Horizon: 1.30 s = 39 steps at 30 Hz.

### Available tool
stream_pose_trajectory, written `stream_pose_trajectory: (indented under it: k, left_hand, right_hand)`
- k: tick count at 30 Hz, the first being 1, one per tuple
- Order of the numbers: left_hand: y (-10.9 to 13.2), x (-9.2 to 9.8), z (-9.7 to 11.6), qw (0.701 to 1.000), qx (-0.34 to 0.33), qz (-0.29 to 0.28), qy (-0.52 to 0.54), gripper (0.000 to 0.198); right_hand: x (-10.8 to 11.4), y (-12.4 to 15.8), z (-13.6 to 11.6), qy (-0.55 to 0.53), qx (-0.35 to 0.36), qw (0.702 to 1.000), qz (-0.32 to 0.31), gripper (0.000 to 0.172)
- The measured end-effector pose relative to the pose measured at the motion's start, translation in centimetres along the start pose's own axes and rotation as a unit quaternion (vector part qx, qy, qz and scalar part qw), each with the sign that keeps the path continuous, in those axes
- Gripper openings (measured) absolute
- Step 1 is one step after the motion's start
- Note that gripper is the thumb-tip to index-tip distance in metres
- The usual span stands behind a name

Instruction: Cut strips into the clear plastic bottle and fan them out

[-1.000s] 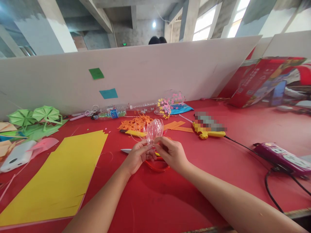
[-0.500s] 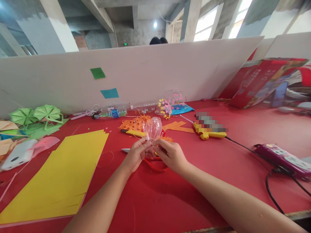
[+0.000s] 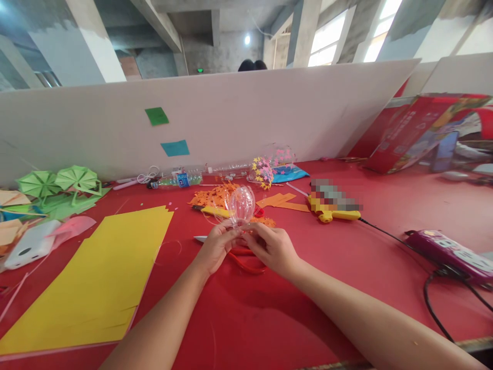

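Observation:
A clear plastic ball of looped strips (image 3: 242, 203) stands upright between my hands, above the red table. My left hand (image 3: 220, 245) pinches its lower end from the left. From the right, the closed fingers of my right hand (image 3: 271, 246) meet the same lower end, almost touching my left fingertips. Under my hands lie scissors with red handles (image 3: 248, 264), partly covered. Just behind the ball are a yellow cutter (image 3: 215, 211) and a heap of small orange paper pieces (image 3: 213, 195).
Yellow sheets (image 3: 96, 277) lie at left, beside a white device (image 3: 31, 244) and green paper umbrellas (image 3: 38, 184). Bottles (image 3: 185, 178) line the white partition (image 3: 231, 113). A yellow glue gun (image 3: 339, 214) and purple power strip (image 3: 449, 252) with cables are at right.
My left fingers have closed in nearer to my right fingertips at the ball's lower end. The clear ball has turned slightly, and a thin loop now shows at its left.

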State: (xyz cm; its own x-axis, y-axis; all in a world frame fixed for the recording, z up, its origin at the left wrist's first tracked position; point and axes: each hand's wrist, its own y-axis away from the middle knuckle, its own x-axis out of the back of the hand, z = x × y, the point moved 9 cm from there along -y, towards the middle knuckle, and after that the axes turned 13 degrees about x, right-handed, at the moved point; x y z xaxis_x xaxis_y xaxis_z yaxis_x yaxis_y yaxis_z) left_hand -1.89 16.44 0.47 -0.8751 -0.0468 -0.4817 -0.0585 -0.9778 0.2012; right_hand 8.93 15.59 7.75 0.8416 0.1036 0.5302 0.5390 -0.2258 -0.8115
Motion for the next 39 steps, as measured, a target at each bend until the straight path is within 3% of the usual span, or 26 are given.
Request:
stream_pose_trajectory:
  k: [10, 26, 39]
  left_hand:
    - [0.2, 0.4, 0.1, 1.000, 0.006, 0.017, 0.021, 0.030]
    - [0.2, -0.1, -0.2, 0.998, 0.009, 0.000, -0.055, 0.030]
    - [0.2, -0.6, -0.7, 0.998, 0.033, -0.014, -0.044, 0.031]
  right_hand:
    - [0.5, 0.2, 1.1, -0.019, -0.061, 0.998, 0.021, 0.020]
    - [-0.6, 1.0, 3.1, -0.087, -0.202, 0.976, 0.003, 0.023]
    - [-0.4, 0.8, 2.6, -0.123, -0.183, 0.975, 0.022, 0.005]
